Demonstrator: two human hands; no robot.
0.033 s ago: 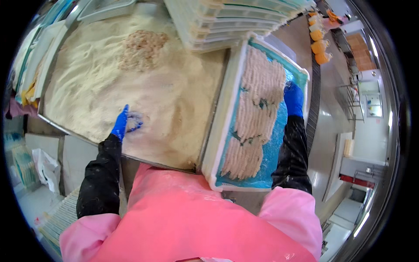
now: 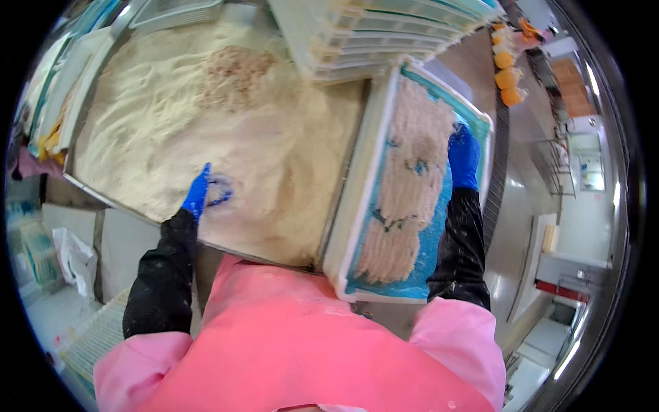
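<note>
My left hand (image 2: pixel 198 191), in a blue glove caked with pale powder, rests in the bed of cream-coloured breading powder (image 2: pixel 141 147). Its fingers are spread apart, the tips partly covered by powder, and nothing shows in its grasp. Over the white tray (image 2: pixel 336 257) to the right is my right hand (image 2: pixel 465 156), gloved in blue, with its fingers curled downward at the edge of the laid-out coated strips (image 2: pixel 410 185). What those fingers hold, if anything, is hidden beneath the hand. The strips lie in close rows on the tray's blue liner (image 2: pixel 432 226).
A heap of pinkish raw pieces (image 2: pixel 237 74) lies on the powder's far side. Stacked white trays (image 2: pixel 364 41) stand beyond the filled tray. A white basket (image 2: pixel 175 15) sits at the far left. Orange-filled jugs (image 2: pixel 509 78) line the floor at right.
The whole view has shifted slightly, moving the scene a little to the right. Both hands keep nearly the same places over the powder and the tray.
</note>
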